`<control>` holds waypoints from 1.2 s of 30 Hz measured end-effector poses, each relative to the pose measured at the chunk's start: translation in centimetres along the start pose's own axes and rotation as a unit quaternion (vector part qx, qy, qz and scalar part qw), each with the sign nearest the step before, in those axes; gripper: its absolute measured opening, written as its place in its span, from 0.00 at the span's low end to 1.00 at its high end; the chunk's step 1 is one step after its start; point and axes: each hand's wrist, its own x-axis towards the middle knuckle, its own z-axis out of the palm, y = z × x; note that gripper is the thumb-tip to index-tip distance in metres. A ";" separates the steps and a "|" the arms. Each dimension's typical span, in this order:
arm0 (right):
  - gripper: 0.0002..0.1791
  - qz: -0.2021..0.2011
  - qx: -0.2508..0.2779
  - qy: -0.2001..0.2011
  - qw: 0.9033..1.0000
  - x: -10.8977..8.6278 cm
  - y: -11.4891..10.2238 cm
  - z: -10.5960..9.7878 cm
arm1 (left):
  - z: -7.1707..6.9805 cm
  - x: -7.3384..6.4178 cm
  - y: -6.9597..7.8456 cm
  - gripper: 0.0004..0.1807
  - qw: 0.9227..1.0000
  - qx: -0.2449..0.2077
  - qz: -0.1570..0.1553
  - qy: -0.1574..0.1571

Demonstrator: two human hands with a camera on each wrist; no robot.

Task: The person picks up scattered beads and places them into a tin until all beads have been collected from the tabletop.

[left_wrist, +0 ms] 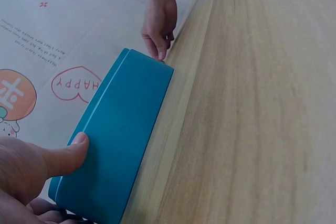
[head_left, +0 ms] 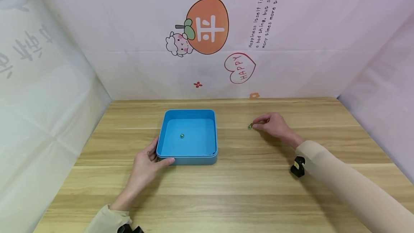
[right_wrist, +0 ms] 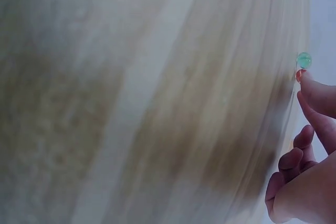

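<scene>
A blue square open box (head_left: 191, 160) stands on the table left of centre. One green glass marble (head_left: 182, 136) lies on its floor; a small dark thing at its near right corner is too small to tell. My left hand (head_left: 145, 166) grips the box's near left corner, thumb on the front wall and fingers round the left side. To the right of the box, my right hand (head_left: 275, 124) is at the tabletop, its thumb and forefinger pinching a reddish marble (right_wrist: 300, 75), partly hidden by the thumb. A green marble (right_wrist: 304, 60) sits right beside it.
The wood-grain table (head_left: 226, 197) ends at a printed white cloth wall (head_left: 136, 74) at the back. More pale cloth hangs at the left (head_left: 48, 118) and right sides. Each wrist wears a small black device, the right one (head_left: 298, 167) below the sleeve.
</scene>
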 end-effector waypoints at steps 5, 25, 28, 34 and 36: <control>0.11 -0.008 -0.004 -0.005 1.000 0.1 0.0 0.1 | 0.0 -0.1 0.0 0.54 1.000 -0.003 -0.002 -0.002; 0.09 -0.027 -0.014 0.003 1.000 0.0 0.4 -0.1 | 0.1 0.1 0.0 0.54 1.000 -0.005 -0.011 0.000; 0.09 -0.026 -0.016 0.005 1.000 -0.2 0.4 -0.3 | 0.1 0.1 -0.1 0.54 1.000 -0.007 -0.012 0.000; 0.10 -0.028 -0.009 0.006 1.000 -0.5 0.5 -0.6 | 0.1 0.1 -0.1 0.54 1.000 -0.006 -0.012 0.001; 0.10 -0.029 -0.008 0.008 1.000 -0.5 0.6 -0.6 | 0.1 0.1 -0.1 0.54 1.000 -0.006 -0.012 0.001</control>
